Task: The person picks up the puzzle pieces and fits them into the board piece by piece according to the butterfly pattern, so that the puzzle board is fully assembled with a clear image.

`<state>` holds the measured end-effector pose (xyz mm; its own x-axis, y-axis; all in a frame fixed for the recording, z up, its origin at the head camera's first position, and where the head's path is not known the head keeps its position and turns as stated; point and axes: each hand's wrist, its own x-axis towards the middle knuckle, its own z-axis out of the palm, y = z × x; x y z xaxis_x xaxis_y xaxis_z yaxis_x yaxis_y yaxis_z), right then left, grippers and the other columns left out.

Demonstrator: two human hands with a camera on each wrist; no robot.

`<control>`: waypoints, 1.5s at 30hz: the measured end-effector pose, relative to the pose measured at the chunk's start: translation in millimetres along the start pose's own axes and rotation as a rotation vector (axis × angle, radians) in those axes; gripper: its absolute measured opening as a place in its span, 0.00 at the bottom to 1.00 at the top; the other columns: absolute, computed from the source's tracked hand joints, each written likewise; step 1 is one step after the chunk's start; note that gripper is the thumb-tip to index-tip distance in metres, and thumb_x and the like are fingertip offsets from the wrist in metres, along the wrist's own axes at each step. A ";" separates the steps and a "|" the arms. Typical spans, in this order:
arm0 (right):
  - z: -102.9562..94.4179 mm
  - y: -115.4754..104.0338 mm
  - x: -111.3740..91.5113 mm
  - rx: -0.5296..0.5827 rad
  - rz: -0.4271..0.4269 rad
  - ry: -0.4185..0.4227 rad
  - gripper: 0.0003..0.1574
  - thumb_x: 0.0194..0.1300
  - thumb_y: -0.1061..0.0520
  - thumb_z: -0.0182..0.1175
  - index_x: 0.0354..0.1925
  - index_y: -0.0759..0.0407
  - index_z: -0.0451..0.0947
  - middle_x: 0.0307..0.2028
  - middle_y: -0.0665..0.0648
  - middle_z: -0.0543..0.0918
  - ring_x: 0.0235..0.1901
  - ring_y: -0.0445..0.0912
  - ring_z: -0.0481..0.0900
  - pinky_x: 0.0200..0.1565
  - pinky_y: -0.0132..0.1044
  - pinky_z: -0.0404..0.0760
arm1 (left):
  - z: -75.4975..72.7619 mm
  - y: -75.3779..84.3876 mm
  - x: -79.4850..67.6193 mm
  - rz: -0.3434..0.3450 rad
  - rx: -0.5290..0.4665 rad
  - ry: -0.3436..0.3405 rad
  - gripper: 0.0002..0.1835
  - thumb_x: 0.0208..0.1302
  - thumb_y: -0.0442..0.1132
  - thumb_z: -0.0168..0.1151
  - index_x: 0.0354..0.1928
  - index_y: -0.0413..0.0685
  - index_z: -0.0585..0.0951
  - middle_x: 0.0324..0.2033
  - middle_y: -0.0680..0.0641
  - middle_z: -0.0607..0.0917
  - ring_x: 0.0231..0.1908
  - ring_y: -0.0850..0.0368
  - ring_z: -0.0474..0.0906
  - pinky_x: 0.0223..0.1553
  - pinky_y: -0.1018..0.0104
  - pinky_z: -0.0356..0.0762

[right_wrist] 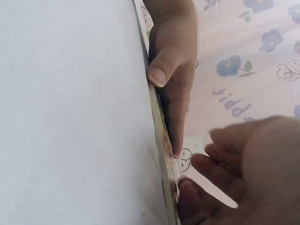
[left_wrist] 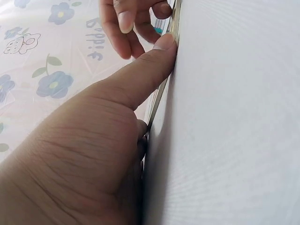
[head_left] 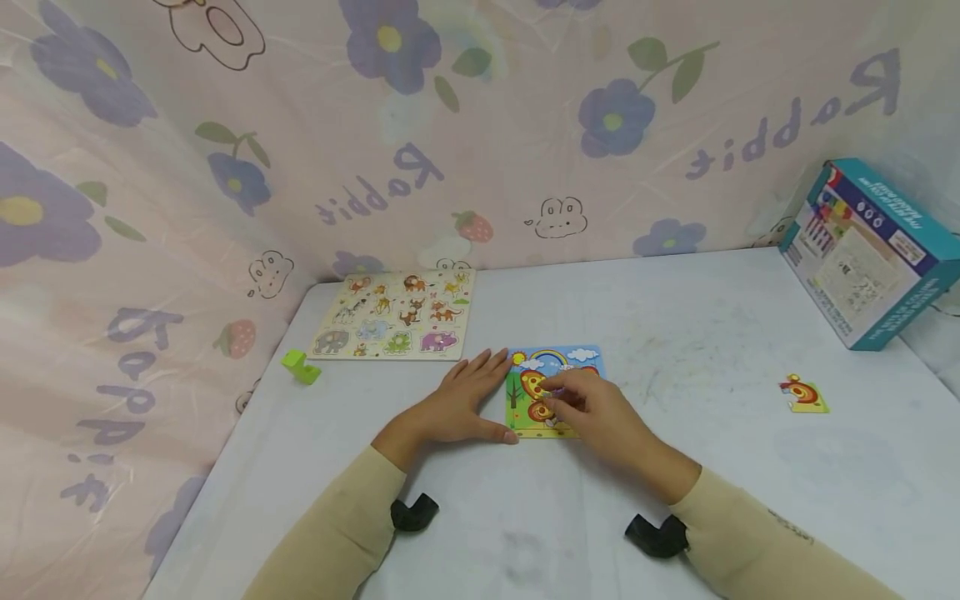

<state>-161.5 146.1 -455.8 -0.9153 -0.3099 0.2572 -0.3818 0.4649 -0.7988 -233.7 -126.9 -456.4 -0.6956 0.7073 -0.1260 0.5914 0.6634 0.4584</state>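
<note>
A small colorful jigsaw board with a rainbow, clouds and a tree lies on the white table. My left hand rests along its left side, thumb at the near left corner and fingers reaching toward the far left corner. Over the board's middle and right part is my right hand, covering some of the picture. Its thumb is at the board, while the other fingers bend loosely above; I see no piece between them. A loose puzzle piece with a red and yellow curl lies far to the right.
A larger animal puzzle board lies at the back left, with a bright green block beside it. A teal and white box stands at the back right. A patterned curtain hangs behind the table.
</note>
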 end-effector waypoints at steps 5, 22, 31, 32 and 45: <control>-2.4 -1.0 -0.4 -0.233 -0.152 -0.181 0.23 0.75 0.60 0.69 0.66 0.60 0.85 0.59 0.52 0.87 0.58 0.53 0.80 0.61 0.54 0.81 | -0.6 0.9 0.6 -0.003 0.012 -0.004 0.66 0.62 0.76 0.70 0.90 0.54 0.46 0.88 0.55 0.41 0.85 0.54 0.30 0.81 0.48 0.26; -7.3 0.2 -5.1 -0.198 -0.174 -0.218 0.22 0.77 0.55 0.69 0.65 0.57 0.84 0.63 0.51 0.84 0.66 0.52 0.79 0.67 0.58 0.77 | 1.7 -0.9 1.0 -0.018 0.021 -0.007 0.67 0.62 0.76 0.69 0.90 0.56 0.46 0.87 0.56 0.41 0.85 0.55 0.29 0.81 0.49 0.27; -43.9 -1.5 -11.0 -0.018 -0.049 -0.079 0.24 0.79 0.54 0.68 0.68 0.59 0.83 0.60 0.57 0.86 0.52 0.49 0.83 0.48 0.41 0.86 | 1.8 1.0 1.0 -0.021 0.024 -0.006 0.67 0.61 0.76 0.70 0.90 0.56 0.46 0.88 0.57 0.40 0.85 0.55 0.29 0.81 0.51 0.26; -48.2 -0.5 -11.5 -0.009 -0.044 -0.066 0.23 0.80 0.54 0.67 0.68 0.60 0.83 0.60 0.57 0.86 0.52 0.49 0.83 0.48 0.41 0.86 | 1.7 0.9 0.9 -0.022 0.026 -0.007 0.67 0.61 0.76 0.70 0.90 0.56 0.46 0.88 0.57 0.40 0.85 0.55 0.29 0.81 0.51 0.25; -103.7 14.9 -28.7 0.094 -0.017 0.046 0.25 0.88 0.58 0.52 0.76 0.58 0.75 0.65 0.58 0.83 0.55 0.44 0.86 0.48 0.32 0.83 | 1.0 -0.4 0.5 -0.025 0.035 -0.010 0.67 0.61 0.77 0.70 0.90 0.56 0.45 0.87 0.57 0.39 0.85 0.56 0.28 0.81 0.50 0.26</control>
<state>-154.3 247.9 -418.7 -0.9146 -0.2774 0.2942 -0.3856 0.3797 -0.8409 -233.9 -126.6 -457.5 -0.7061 0.6928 -0.1463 0.5879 0.6888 0.4242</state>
